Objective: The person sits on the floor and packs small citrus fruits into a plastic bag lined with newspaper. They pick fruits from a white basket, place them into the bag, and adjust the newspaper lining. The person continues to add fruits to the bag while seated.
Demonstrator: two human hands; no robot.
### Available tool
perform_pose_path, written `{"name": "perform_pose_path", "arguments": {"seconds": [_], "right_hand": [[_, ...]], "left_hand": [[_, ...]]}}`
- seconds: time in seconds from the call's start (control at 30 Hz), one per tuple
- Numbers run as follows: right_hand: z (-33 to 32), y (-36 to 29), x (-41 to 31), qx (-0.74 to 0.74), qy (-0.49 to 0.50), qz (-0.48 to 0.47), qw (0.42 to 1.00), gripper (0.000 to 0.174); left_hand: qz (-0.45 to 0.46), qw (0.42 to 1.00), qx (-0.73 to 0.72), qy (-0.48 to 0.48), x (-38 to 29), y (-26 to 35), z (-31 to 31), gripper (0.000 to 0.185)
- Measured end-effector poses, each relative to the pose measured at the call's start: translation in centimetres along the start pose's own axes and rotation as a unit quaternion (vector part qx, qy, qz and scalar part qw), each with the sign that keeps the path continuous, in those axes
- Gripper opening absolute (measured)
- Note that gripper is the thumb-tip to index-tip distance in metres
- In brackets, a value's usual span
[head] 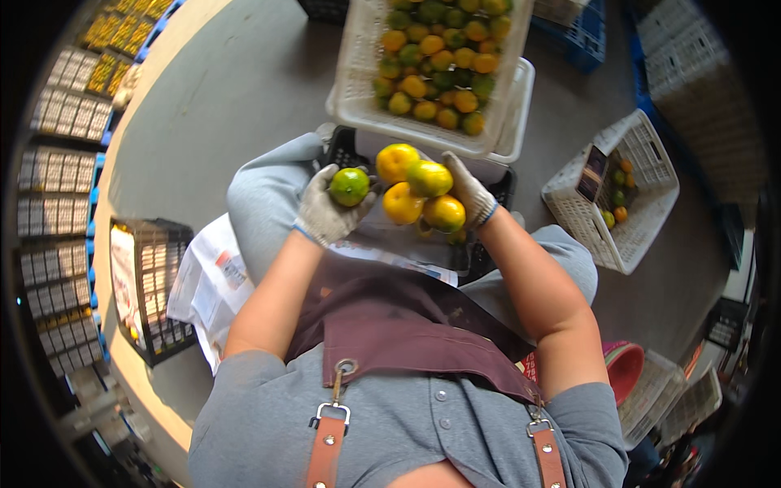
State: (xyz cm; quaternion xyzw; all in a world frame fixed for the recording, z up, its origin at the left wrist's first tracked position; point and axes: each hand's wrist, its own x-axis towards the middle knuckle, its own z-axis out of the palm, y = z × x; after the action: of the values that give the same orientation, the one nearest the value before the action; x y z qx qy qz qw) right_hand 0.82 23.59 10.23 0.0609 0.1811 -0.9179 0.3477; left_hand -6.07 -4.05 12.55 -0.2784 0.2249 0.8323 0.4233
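Observation:
My left hand [329, 207], in a pale knit work glove, cups one green mandarin [349, 186] above my lap. In my gloved right hand [468, 189] is a cluster of several mandarins [429, 178], yellow to orange with a little green. The fingers under that cluster are mostly hidden by the fruit. Below the cluster, more fruit shows dimly near a black crate [504, 189]. Just beyond my hands, a white plastic crate [360, 104] holds many green and orange mandarins [432, 45], tilted over another white crate [523, 91].
On the right floor stands a white crate [634, 244] with a few mandarins and a phone-like dark object [592, 172] on its rim. A black crate [165, 293] sits at left beside printed paper sheets [210, 287]. Stacked crates [61, 171] line the far left. A red basin [628, 372] is lower right.

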Motion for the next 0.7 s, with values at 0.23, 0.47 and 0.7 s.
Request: {"name": "perform_pose_path", "arguments": {"seconds": [0.23,0.47,0.7], "right_hand": [[0.0,0.2,2.9,0.015,0.088,0.031,0.996,0.083],[2.3,0.9,5.9,-0.011,0.109,0.058,0.992,0.092],[1.4,4.1,5.2,-0.055,0.083,-0.010,0.995,0.092]], "left_hand": [[0.098,0.994,-0.012,-0.044,-0.3,-0.8,-4.2,0.046],[0.545,0.563,0.610,0.122,-2.7,-2.4,-6.9,0.090],[0.507,0.543,0.662,0.103,-3.6,-2.1,-7.0,0.083]]}}
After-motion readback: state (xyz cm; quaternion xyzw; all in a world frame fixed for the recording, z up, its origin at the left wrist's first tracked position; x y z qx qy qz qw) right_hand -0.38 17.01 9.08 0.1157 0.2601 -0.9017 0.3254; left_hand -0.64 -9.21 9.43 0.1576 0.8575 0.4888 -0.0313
